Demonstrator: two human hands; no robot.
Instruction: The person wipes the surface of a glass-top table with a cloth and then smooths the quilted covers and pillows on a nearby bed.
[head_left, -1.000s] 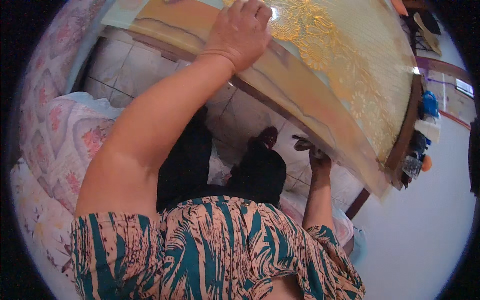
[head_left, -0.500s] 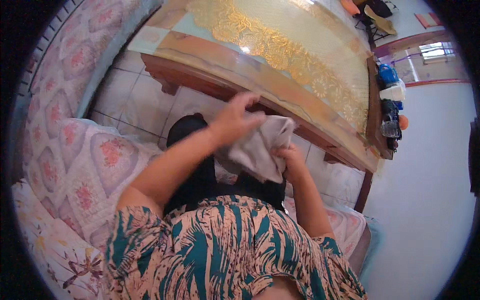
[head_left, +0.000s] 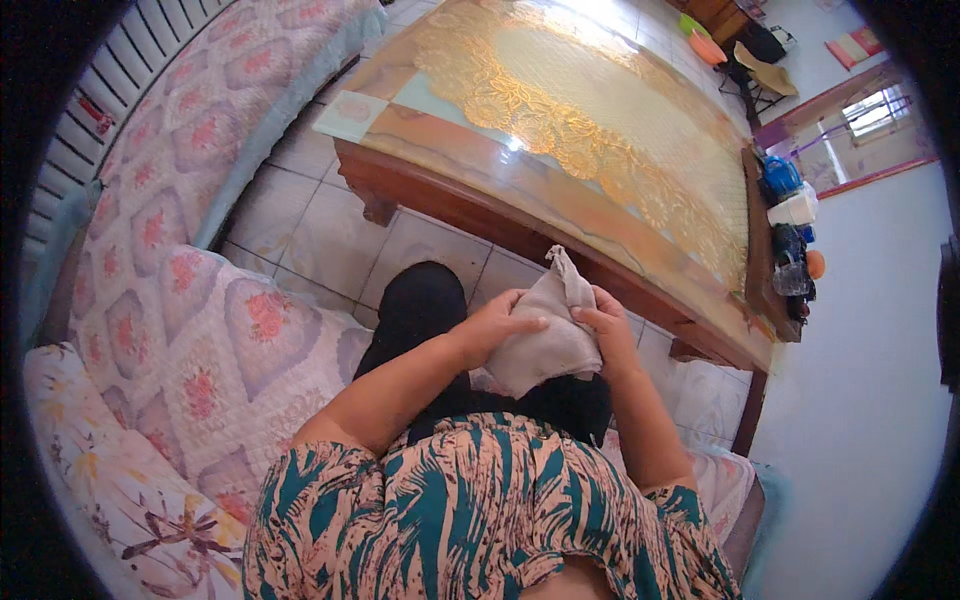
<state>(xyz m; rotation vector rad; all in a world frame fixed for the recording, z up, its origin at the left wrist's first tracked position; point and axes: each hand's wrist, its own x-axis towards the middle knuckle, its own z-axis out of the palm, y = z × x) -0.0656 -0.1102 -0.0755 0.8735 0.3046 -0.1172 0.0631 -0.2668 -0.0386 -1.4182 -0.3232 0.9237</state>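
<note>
Cloth [head_left: 548, 335], a beige, crumpled piece, sat bunched over the person's lap between both hands, with one twisted corner standing up toward the edge of the wooden bench [head_left: 470, 205]. Left hand [head_left: 492, 328] lay curled over the cloth's left side, its grip closed on the fabric with the thumb on top; right hand [head_left: 608, 328] cupped the right side, its grip likewise shut on the cloth, fingers tucked partly behind it. Judging by this hold, the work was gathering or folding the piece, and doing it well called for drawing the loose corner down first, keeping both grips near the edges rather than the middle, and smoothing against the dark trousers [head_left: 425, 305] underneath. Beside the person lay a floral-quilted sofa cushion [head_left: 215, 340], and a gold lace runner [head_left: 600, 110] covered the benchtop.
</note>
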